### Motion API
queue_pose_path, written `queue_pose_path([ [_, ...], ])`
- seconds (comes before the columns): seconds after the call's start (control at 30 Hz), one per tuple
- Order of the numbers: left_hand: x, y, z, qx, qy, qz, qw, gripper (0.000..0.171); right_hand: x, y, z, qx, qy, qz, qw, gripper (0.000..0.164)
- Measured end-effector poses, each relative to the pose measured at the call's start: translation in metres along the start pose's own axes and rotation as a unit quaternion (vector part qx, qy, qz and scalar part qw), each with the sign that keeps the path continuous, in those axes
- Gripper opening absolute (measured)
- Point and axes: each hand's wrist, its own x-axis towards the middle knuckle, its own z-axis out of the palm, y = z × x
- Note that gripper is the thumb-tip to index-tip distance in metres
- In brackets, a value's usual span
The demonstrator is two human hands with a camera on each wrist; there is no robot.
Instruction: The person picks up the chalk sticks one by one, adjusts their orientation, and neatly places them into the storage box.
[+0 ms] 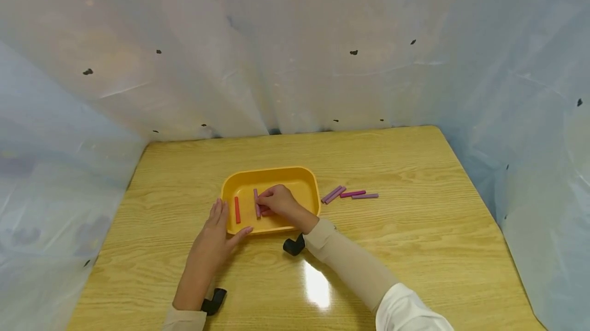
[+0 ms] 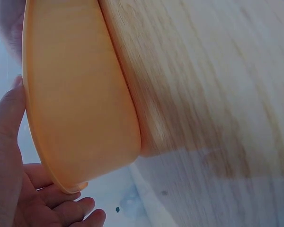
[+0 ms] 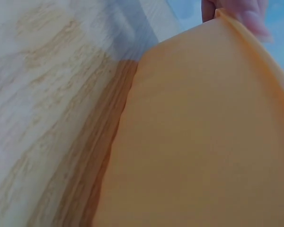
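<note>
My left hand [image 1: 213, 236] rests on the yellow tray [image 1: 299, 174] at its near left corner, straight fingers along the left rim and thumb on the front rim. In the left wrist view its thumb and fingers span the tray's corner [image 2: 80, 94]. Inside the tray, my right hand [image 1: 282, 202] pinches a slim purple stick [image 1: 258, 213] between thumb and fingertips. A red stick [image 1: 237, 210] lies to its left, close to the left hand. Another reddish stick [image 1: 267, 212] is partly hidden under the right hand. The tray's outer wall [image 3: 194, 127] fills much of the right wrist view.
On the wooden table [image 1: 392, 162], right of the tray, lie two purple sticks [image 1: 334, 194] side by side, a magenta stick [image 1: 352, 194] and a further purple stick [image 1: 365, 196]. A pale plastic sheet [image 1: 295, 54] hangs behind and at both sides.
</note>
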Motion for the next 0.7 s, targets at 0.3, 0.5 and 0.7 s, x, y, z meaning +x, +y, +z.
queue_pose_path([
  [0.3,0.0004,-0.0017,0.0009,0.005,0.007,0.007,0.9999,0.099,0.0039,0.0036,0.0008,-0.03,0.005,0.003,1.0,0.017],
  [0.5,0.0004,-0.0017,0.0009,0.005,0.006,0.006,1.0,0.099,0.0038,0.0045,0.0007,-0.024,0.006,0.007,1.0,0.017],
  [0.7,0.0002,-0.0001,0.0005,0.002,0.004,0.004,1.0,0.1,0.0033,0.0036,0.0013,-0.034,0.014,0.01,0.999,0.017],
])
